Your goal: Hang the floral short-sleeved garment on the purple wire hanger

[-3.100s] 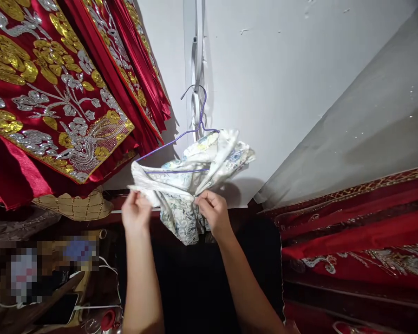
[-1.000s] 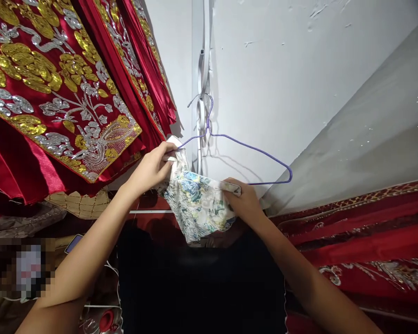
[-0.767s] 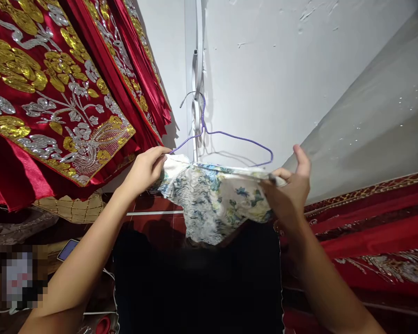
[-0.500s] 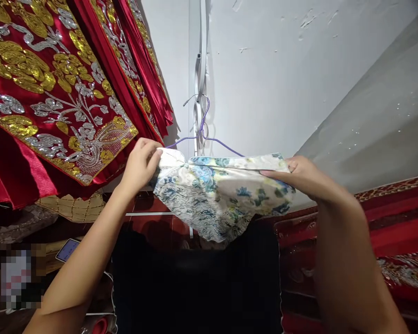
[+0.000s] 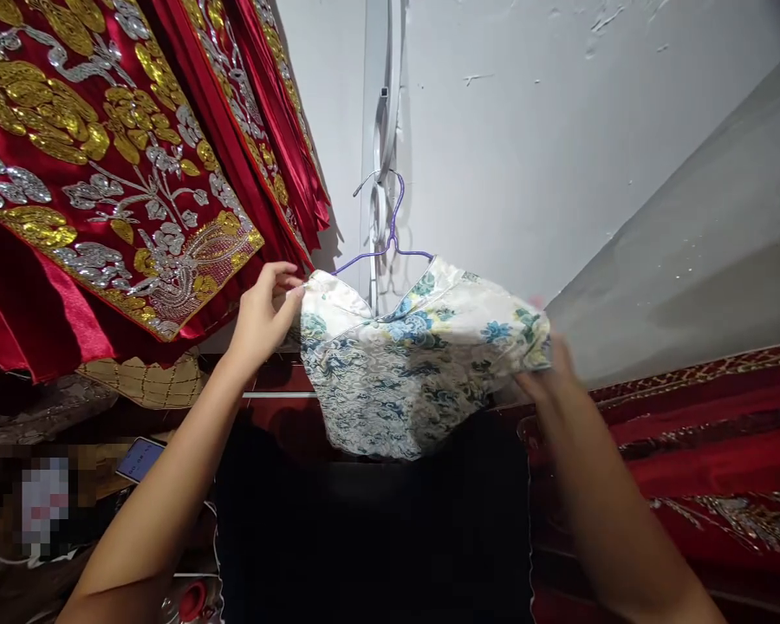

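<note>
A short white blouse [image 5: 390, 381] with blue-green floral and wavy prints hangs on a purple wire hanger [image 5: 393, 243], its V-neck facing me. My left hand [image 5: 266, 308] pinches the shoulder edge at the left between thumb and fingers. On the other side, my right hand [image 5: 552, 373] holds out the end of the sleeve. It is smeared by motion, and its fingers are mostly hidden by the cloth. The hanger's hook is at a pale metal rack [image 5: 380, 147] against the wall.
Red garments with gold and silver sequins [image 5: 136, 173] hang close by on the left. More red beaded cloth [image 5: 702, 442] lies along the right side. A phone [image 5: 139, 459] rests at the lower left. The white wall [image 5: 494, 156] stands behind the hanger.
The right shoulder of the blouse now sits over the hanger arm, with the neckline opened into a V. My right hand has moved down to the sleeve end; my left stays at its shoulder.
</note>
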The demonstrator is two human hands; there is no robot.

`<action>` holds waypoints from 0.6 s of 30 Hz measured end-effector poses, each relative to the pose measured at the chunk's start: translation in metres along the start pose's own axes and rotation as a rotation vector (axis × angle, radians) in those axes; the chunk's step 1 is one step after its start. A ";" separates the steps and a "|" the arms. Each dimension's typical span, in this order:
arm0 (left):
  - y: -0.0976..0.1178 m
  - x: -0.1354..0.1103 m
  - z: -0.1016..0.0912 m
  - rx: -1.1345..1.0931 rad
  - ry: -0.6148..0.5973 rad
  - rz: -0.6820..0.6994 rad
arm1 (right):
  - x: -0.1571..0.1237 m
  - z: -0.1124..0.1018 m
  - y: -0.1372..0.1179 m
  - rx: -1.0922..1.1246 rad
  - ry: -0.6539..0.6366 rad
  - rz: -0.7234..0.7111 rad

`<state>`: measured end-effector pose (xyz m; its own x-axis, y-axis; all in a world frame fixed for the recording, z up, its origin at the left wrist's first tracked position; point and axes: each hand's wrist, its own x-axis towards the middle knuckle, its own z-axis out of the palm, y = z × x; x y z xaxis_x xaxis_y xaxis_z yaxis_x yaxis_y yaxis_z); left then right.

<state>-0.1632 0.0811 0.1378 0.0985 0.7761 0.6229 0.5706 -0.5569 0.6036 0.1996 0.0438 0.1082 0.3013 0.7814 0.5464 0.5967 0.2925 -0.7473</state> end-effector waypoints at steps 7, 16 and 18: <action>0.009 0.014 -0.002 0.018 0.208 0.142 | 0.005 -0.035 -0.017 0.448 -0.109 0.341; 0.085 -0.017 0.013 -0.819 -0.050 -0.142 | -0.073 -0.054 -0.020 0.486 -0.052 0.236; 0.096 -0.028 0.017 -1.097 -0.193 -0.434 | -0.096 -0.046 -0.033 0.466 -0.509 0.076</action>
<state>-0.0970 0.0107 0.1695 0.2436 0.9414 0.2334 -0.4049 -0.1200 0.9064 0.1852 -0.0667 0.0978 -0.1246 0.9372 0.3258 0.1715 0.3437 -0.9233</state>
